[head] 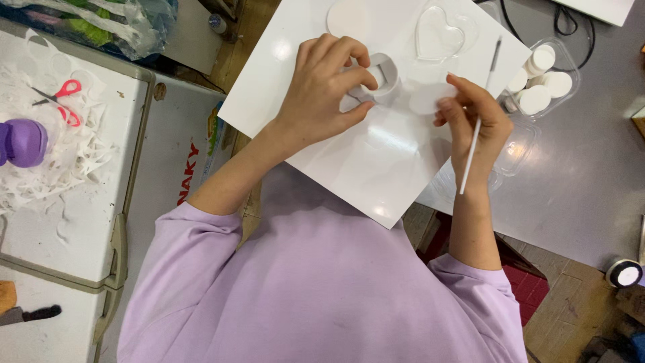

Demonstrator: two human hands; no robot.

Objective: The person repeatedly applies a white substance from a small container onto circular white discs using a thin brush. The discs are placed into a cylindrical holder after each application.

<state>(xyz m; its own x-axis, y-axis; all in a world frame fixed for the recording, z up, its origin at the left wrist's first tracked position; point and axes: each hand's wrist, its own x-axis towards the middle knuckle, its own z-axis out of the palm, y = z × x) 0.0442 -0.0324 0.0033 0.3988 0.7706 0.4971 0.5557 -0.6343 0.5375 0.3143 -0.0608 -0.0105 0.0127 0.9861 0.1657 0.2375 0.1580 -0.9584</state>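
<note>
Left hand (322, 87) pinches a small white ring-shaped piece (384, 75) against the white board (376, 161), grip closed on it, fingers curled over its left side. Right hand (474, 124) sits just right of the ring, grip closed on a thin white stick (478, 128), maybe a fine brush. The stick's long axis runs near vertical in view, dark tip up and away, butt end toward the body. Ring lies left of the right hand, near but apart; a flat white disc (430, 97) lies between them. Clear heart-shaped dish (440, 33) sits further up the board, clear tray of white rounds (537, 84) on the grey counter (584, 181) to the right. Red scissors (64, 101) and a purple object (23, 142) lie well apart, far left.
</note>
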